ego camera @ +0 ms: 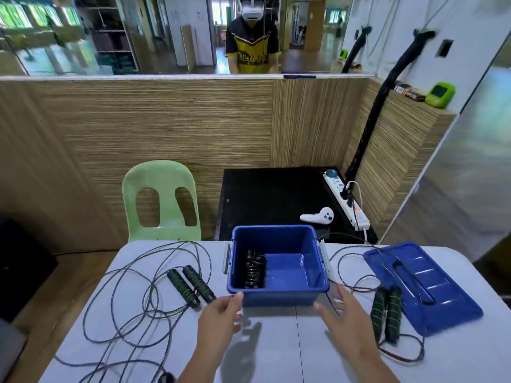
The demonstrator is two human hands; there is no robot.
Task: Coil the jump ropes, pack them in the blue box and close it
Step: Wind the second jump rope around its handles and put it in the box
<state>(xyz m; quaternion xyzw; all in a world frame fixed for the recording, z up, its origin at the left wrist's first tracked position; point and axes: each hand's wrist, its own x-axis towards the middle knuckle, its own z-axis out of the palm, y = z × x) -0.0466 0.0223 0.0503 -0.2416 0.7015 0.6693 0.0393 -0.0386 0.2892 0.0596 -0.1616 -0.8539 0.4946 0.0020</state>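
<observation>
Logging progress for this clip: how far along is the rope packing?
Done: one coiled rope lies in the blue box. In hand: nothing; left hand touches the box's near corner, right hand hovers open. Left: the left rope and right rope lie uncoiled; the lid is off.
</observation>
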